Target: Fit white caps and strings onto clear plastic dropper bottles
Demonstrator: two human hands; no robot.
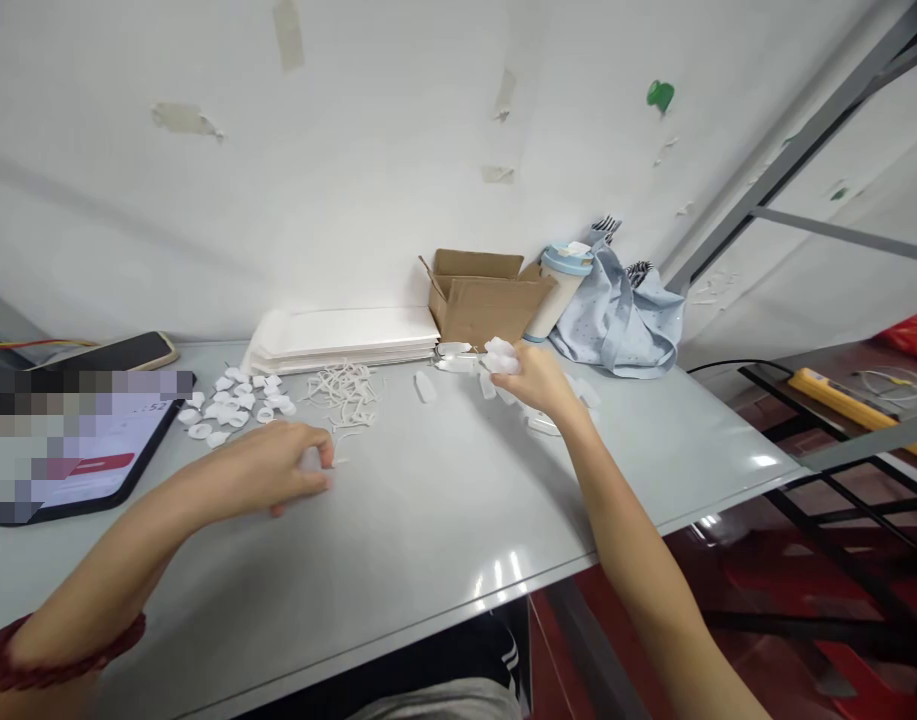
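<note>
My right hand (539, 378) is closed around a few whitish, translucent plastic pieces (501, 357) in front of the cardboard box. More oval, translucent pieces (425, 387) lie loose on the table near it, some partly hidden by the hand. Over the table at the left, my left hand (289, 462) hovers with its fingers bent and the thumb apart from them; I see nothing clearly held there. Just beyond it lies a tangle of thin white cords (347, 393). A group of small white round pieces (237, 400) is spread to the left of the cords.
A stack of flat white packets (345, 335) sits against the wall beside an open cardboard box (492, 305). Behind my right hand stand a cup with a blue lid (567, 262) and a light blue cloth bag (619, 315). A tablet (105, 440) lies at the left.
</note>
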